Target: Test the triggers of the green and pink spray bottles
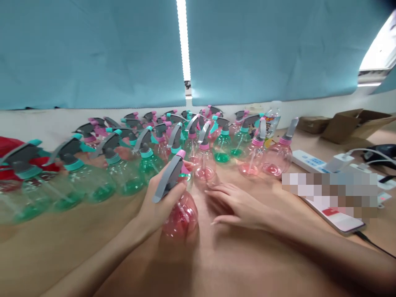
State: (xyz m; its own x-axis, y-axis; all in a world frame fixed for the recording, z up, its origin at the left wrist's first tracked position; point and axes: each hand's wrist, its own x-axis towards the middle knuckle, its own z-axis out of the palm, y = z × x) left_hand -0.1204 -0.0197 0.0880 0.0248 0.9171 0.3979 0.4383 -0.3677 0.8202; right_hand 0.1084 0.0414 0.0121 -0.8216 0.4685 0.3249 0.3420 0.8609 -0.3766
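A clear pink spray bottle (181, 218) with a grey and pink trigger head is in my left hand (165, 192), whose fingers wrap round its neck below the head. To the right of it, my right hand (233, 204) is low over the table with its fingers stretched out and nothing in them. Just beyond the hands stands another pink spray bottle (204, 167). Two more pink ones, including a rounded spray bottle (278, 159), are to the right. Green spray bottles, such as one green bottle (126, 177), line the left side.
Several more pink and green spray bottles crowd the back by the wall. On the right lie a white power strip (309, 161) with plugged-in chargers, a phone (343, 220) with a cable, and an open cardboard box (352, 126). Red material (15, 154) shows at far left.
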